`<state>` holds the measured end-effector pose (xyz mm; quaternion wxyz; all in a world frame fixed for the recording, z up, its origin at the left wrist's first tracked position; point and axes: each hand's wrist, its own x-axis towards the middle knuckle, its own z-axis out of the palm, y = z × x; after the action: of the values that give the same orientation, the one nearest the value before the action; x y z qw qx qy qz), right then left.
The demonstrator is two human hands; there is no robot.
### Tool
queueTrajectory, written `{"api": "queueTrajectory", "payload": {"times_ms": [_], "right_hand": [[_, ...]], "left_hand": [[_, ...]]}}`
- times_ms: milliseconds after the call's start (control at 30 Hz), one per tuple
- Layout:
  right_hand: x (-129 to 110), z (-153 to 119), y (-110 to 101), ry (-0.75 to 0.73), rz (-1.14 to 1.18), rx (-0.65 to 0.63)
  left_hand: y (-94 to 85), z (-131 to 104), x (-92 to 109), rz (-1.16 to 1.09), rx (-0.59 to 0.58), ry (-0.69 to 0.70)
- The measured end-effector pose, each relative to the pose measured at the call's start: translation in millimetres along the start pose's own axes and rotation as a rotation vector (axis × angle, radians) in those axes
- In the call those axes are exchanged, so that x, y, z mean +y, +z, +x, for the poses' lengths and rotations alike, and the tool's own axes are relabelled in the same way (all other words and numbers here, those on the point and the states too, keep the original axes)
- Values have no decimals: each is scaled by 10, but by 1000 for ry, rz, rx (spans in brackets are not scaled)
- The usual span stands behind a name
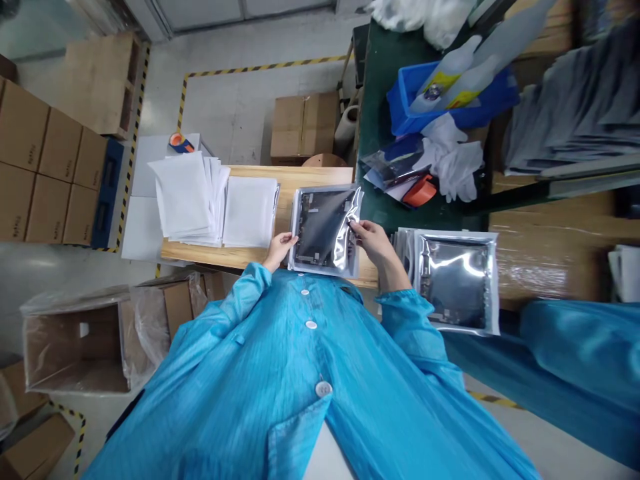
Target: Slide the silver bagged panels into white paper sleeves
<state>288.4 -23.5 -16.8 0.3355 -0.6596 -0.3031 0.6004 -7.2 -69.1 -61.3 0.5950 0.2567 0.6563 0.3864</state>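
Observation:
In front of me, a clear plastic bag [320, 230] with a flat dark panel inside lies over the right end of a wooden board [315, 175]. My left hand [281, 250] pinches its left edge between thumb and fingers. At the bag's right edge, my right hand [373, 241] grips the plastic, its fingers curled. Left of the bag are a neat stack of white sheets or envelopes [250, 212] and a looser, fanned pile of white envelopes [187, 197]. Another stack of bagged dark panels [456, 280] sits beside my right forearm.
A green table [377, 133] on the right bears a blue bin [400, 113] with bottles, white gloves [457, 157] and an orange tape dispenser [420, 192]. Cartons [43, 167] are piled at left, near an open box [75, 347]. A co-worker's blue sleeve [580, 347] shows at right.

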Motion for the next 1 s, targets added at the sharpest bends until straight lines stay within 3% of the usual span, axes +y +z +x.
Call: {"api": "queueTrajectory", "payload": {"times_ms": [67, 167, 267, 333, 533, 667, 733, 800, 900, 1000], "right_hand": [[-22, -76, 32, -60, -38, 57], [-63, -270, 110, -302, -295, 267], [-134, -495, 234, -523, -562, 441], [-198, -597, 318, -564, -608, 446], [-325, -537, 412, -425, -494, 265], [-275, -459, 377, -314, -100, 114], [-224, -462, 349, -242, 144, 101], [-170, -481, 324, -184, 290, 95], [-105, -526, 318, -165, 372, 108], [-75, -607, 350, -179, 388, 170]], "left_hand": [[11, -11, -24, -23, -3, -15], [32, -52, -56, -30, 45, -4], [47, -93, -67, 44, 155, 119], [49, -102, -61, 105, 178, 202], [38, -77, -26, 62, 73, 149], [20, -127, 26, 89, 118, 203], [4, -178, 73, 110, 105, 264], [-9, -234, 126, 112, 11, 286], [-5, -296, 185, 95, -75, 259], [21, -314, 202, 83, -33, 223]]}}
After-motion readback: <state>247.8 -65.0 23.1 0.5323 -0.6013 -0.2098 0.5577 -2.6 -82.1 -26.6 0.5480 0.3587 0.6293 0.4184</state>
